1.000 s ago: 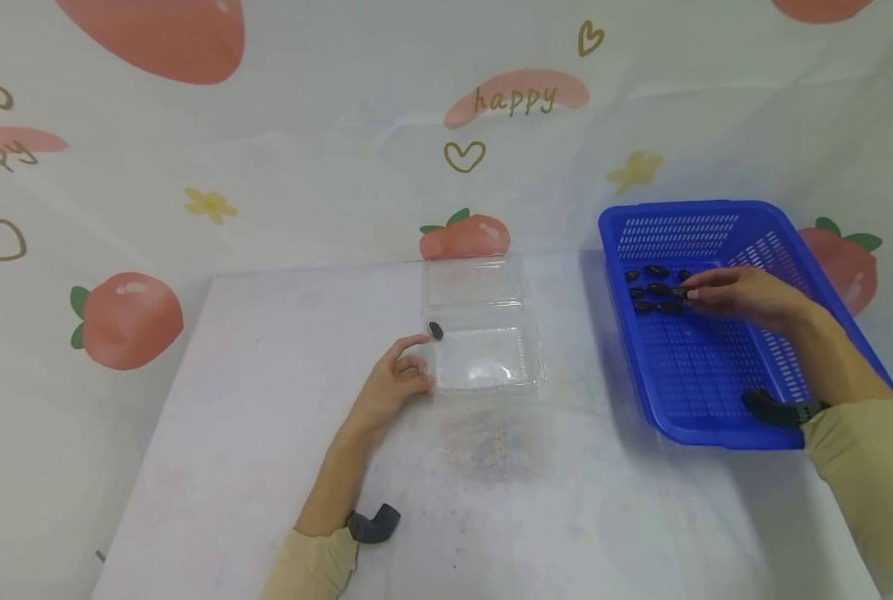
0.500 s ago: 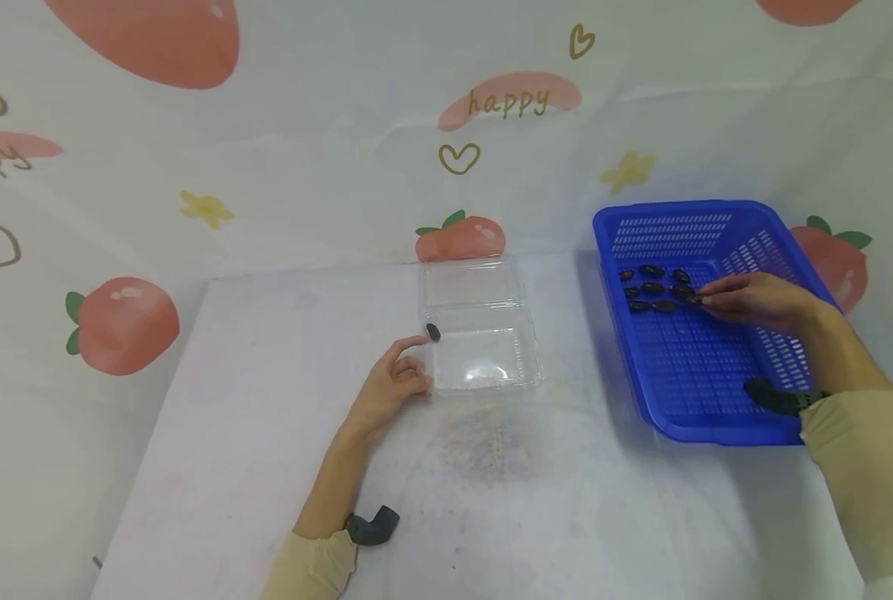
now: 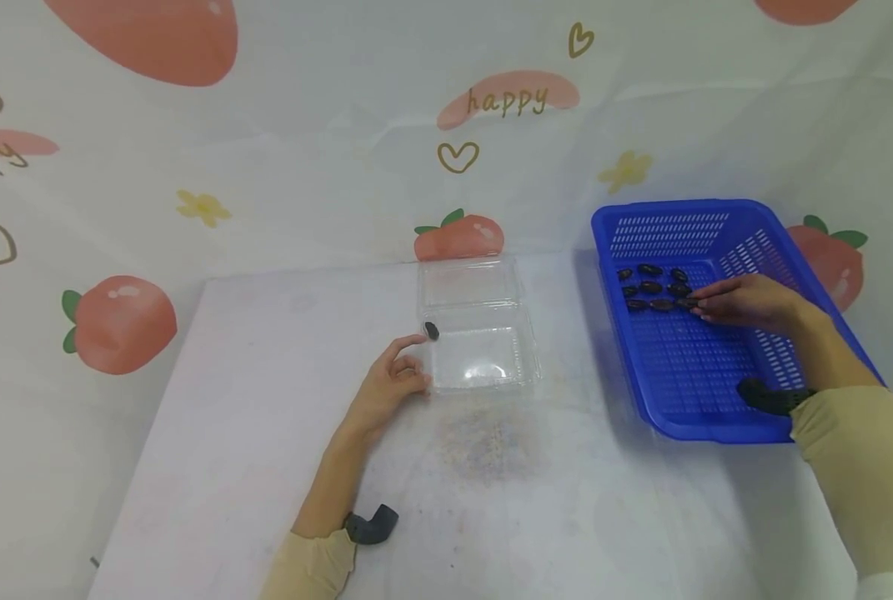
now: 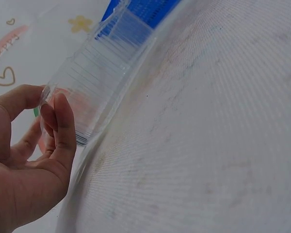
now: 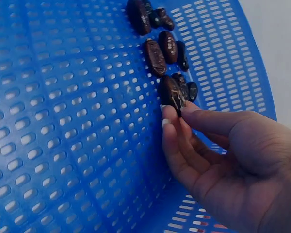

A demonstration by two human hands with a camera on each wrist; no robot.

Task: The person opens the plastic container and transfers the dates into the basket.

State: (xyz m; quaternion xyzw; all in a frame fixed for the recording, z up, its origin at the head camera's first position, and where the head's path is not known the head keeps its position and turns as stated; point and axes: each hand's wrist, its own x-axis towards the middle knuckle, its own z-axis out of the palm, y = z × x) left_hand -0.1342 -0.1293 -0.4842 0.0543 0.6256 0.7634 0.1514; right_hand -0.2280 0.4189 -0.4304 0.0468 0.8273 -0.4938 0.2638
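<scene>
My right hand (image 3: 750,302) reaches into the blue basket (image 3: 659,421) and pinches a dark brown date (image 5: 172,92) by its near end, between thumb and fingertips. That date lies at the right end of the front row. Several more dates (image 3: 651,287) rest in short rows toward the basket's back left. On the table, my left hand (image 3: 389,385) holds the left edge of a clear plastic clamshell box (image 3: 484,358), its lid folded back. A single date (image 3: 432,331) sits at the box's back left corner, near the left fingertips. In the left wrist view the box's wall (image 4: 102,63) rises beyond the fingers.
The white table (image 3: 281,467) meets a printed backdrop (image 3: 326,150) with fruit pictures behind the box. The basket's tall slotted sides (image 5: 233,63) surround the right hand. Dark wrist mounts (image 3: 372,525) stick out from both wrists.
My right hand first shifted a little right, then came slightly back left, bringing its date to the end of the front row. The left hand and the box have stayed in place.
</scene>
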